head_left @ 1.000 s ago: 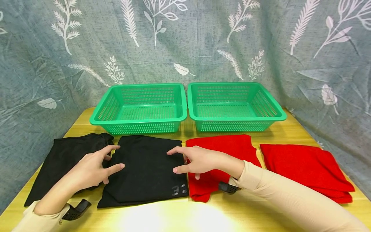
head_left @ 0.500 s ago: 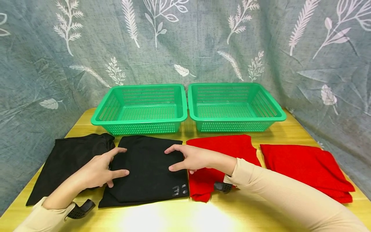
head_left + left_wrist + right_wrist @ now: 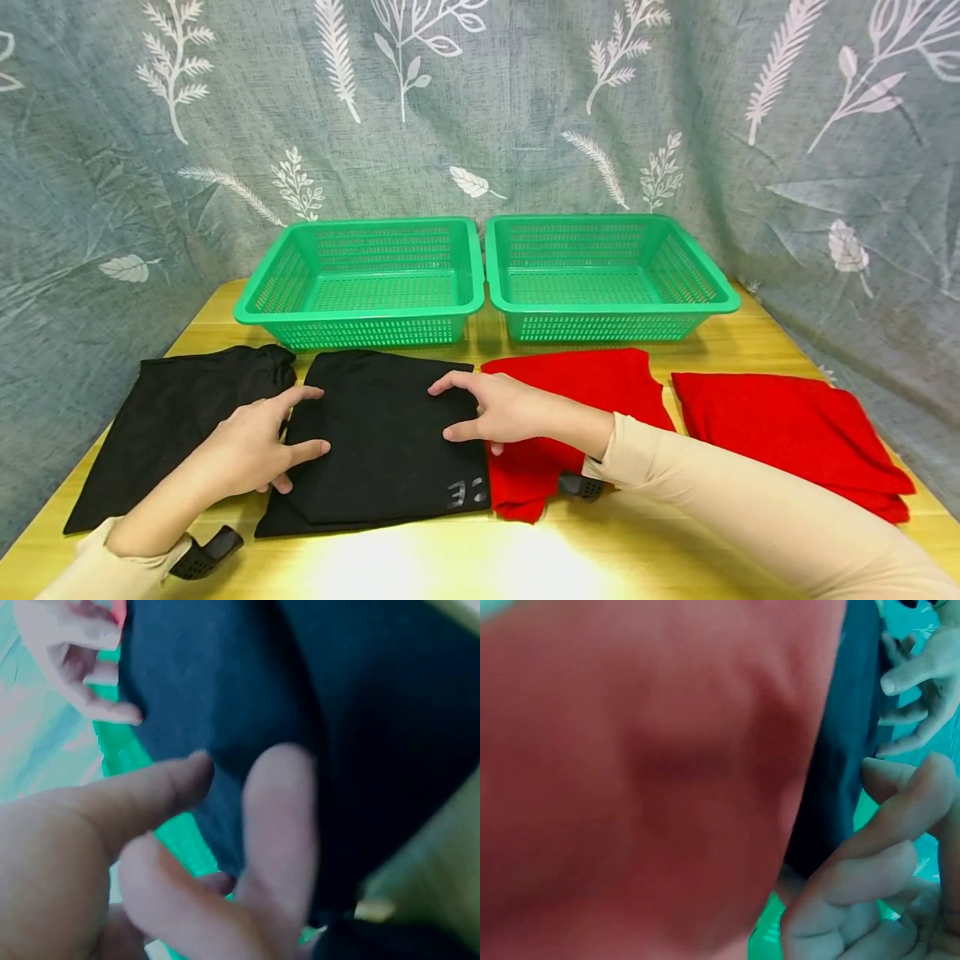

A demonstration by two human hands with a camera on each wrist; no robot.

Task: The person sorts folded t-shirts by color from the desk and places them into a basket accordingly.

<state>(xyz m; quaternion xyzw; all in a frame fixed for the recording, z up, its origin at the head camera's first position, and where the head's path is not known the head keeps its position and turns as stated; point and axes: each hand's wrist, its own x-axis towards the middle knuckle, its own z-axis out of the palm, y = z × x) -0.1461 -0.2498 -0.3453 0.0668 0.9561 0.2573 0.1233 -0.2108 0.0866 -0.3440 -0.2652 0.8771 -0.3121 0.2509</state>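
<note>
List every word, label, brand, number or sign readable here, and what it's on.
No readable words, brands or numbers.
Pale marks on the black cloth nearest the red ones: an "E"-like shape and two dots; whether it's lettering, I can't tell.
Backdrop: leaf prints, no text seen.

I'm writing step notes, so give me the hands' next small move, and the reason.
Probably pinch the side edges of the folded, roughly square black cloth with grey corner marks: the left hand and right hand are at its opposite sides, thumbs and forefingers apart, holding nothing.
</note>
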